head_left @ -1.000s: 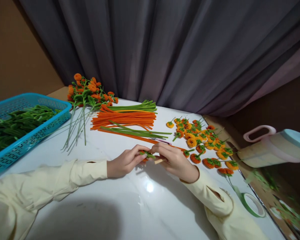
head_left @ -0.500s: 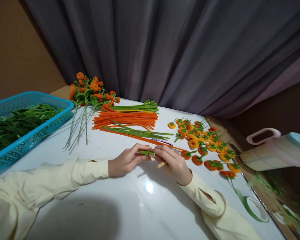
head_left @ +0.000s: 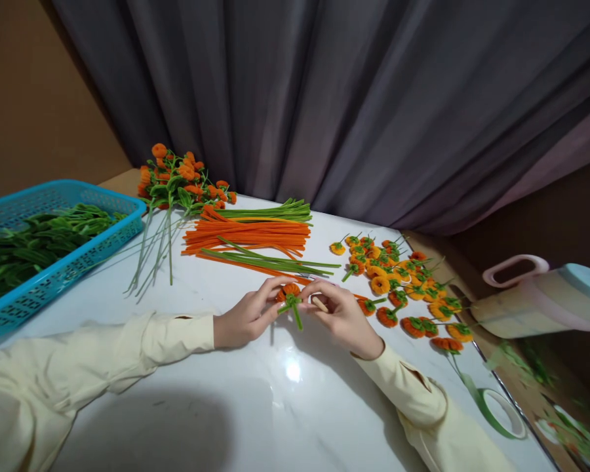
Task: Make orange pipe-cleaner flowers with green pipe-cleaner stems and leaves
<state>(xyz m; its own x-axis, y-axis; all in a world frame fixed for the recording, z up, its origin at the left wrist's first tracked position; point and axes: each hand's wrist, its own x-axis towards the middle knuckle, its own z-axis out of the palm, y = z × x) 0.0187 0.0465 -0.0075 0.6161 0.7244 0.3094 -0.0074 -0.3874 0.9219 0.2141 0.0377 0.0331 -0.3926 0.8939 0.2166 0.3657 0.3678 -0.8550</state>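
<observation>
My left hand (head_left: 246, 319) pinches a small orange pipe-cleaner flower (head_left: 289, 290) from its left side. Green pipe-cleaner pieces (head_left: 295, 316) lie crossed at the flower's base, with ends pointing down and to the left. My right hand (head_left: 345, 318) is closed at the flower's right side, its fingertips touching the green part. A short wooden stick (head_left: 319, 303) sits within the curled fingers of that hand. What the stick's hidden end looks like, I cannot tell. Just behind both hands lie orange pipe cleaners (head_left: 248, 235) and loose green pipe cleaners (head_left: 285, 263).
On the right are many yellow and orange flower heads (head_left: 380, 284), a roll of green tape (head_left: 502, 413) and a lidded jug (head_left: 535, 305). A blue basket (head_left: 128, 229) of green leaves stands left. Orange flowers with stems (head_left: 184, 172) lie at the back, before a grey curtain (head_left: 275, 98).
The flower has turned so its orange petals show above the green, and one green end points downward. My right fingers have shifted up and curled, and the wooden stick has tilted.
</observation>
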